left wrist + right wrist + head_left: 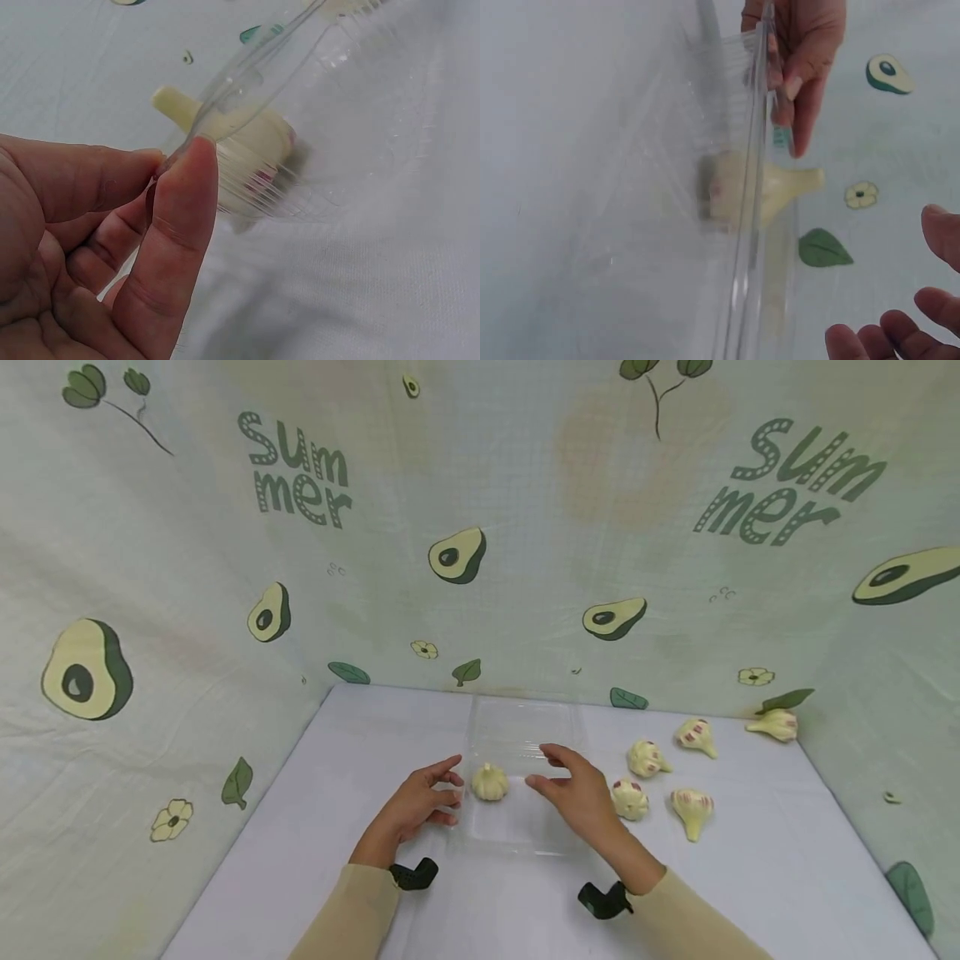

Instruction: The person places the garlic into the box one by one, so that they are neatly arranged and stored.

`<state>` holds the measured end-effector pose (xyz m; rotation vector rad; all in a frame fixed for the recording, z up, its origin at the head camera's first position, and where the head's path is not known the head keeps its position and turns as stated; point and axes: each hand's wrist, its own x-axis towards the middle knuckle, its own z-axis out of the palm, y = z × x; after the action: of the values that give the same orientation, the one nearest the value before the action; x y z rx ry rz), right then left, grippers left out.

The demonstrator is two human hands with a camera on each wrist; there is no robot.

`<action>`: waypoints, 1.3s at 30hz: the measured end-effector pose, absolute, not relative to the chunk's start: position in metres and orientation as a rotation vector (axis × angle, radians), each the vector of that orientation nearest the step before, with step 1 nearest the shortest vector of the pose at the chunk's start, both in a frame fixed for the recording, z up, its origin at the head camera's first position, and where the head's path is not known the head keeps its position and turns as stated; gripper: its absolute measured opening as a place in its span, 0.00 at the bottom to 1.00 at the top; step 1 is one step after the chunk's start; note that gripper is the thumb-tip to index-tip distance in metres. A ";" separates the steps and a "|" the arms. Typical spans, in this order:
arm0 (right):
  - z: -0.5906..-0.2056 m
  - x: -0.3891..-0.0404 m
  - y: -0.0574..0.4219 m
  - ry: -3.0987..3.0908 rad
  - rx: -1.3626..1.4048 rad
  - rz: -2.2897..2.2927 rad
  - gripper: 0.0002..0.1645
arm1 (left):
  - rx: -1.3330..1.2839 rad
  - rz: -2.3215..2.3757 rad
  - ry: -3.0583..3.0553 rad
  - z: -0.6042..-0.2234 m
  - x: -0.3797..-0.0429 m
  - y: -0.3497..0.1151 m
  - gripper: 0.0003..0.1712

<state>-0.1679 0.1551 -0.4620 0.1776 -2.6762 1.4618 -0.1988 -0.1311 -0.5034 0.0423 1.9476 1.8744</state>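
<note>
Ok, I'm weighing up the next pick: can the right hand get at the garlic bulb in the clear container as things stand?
Probably yes. The right hand looks empty beside the garlic bulb, with free space between them, and the clear container appears uncovered above it.

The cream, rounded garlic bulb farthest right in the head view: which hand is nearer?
Right hand, left of the bulb; the left hand is much farther left.

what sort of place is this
Probably a small screened-off tabletop set rather than an ordinary kitchen: avocado-printed cloth forms walls on three sides of a white table, and garlic bulbs lie beside a clear plastic container.
</note>
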 end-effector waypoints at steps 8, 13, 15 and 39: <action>-0.457 -0.148 0.223 -2.583 0.091 1.172 0.36 | 0.046 1.868 1.951 -0.505 -0.201 -0.131 0.44; -0.460 -0.139 0.264 -2.511 -0.012 1.024 0.34 | 0.036 1.866 1.950 -0.506 -0.202 -0.131 0.44; -0.462 -0.137 0.280 -2.506 -0.078 1.008 0.34 | 0.034 1.864 1.952 -0.507 -0.203 -0.131 0.44; -0.518 -0.140 0.352 -2.773 -0.335 1.093 0.54 | 0.027 1.864 1.948 -0.506 -0.204 -0.131 0.44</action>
<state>-0.1398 0.3523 -0.5176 -0.3354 -2.7733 1.0928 -0.2037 -0.1311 -0.5059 0.0272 1.9477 1.8640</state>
